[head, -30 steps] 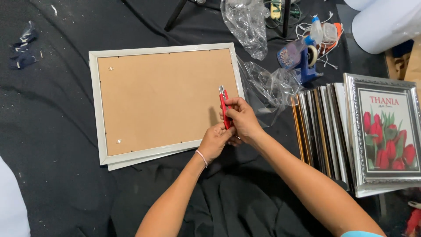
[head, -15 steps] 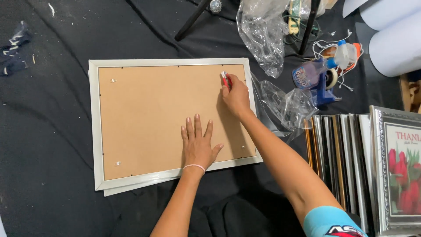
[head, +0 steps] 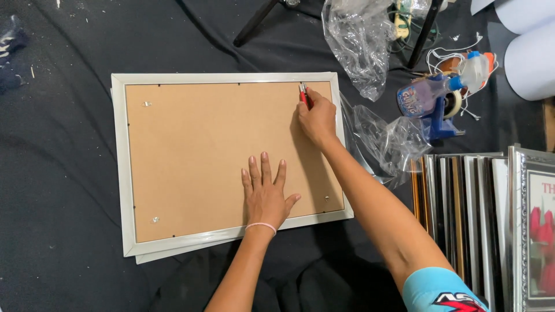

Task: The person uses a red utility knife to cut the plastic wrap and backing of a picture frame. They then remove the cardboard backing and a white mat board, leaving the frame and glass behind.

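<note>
head view: two hands, left hand (head: pixel 265 196) and right hand (head: pixel 317 118), one frame (head: pixel 231 78), one red tool (head: pixel 303 97).

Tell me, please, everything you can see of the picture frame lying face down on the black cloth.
The picture frame is a rectangle with a pale silvery border around a brown fibreboard back. It lies flat, face down and slightly askew, over a second pale edge that shows below it. Small metal fittings sit near three of its corners. The left hand presses flat on the backing, fingers spread. The right hand holds a red-handled tool with its tip at the top inner edge.
</note>
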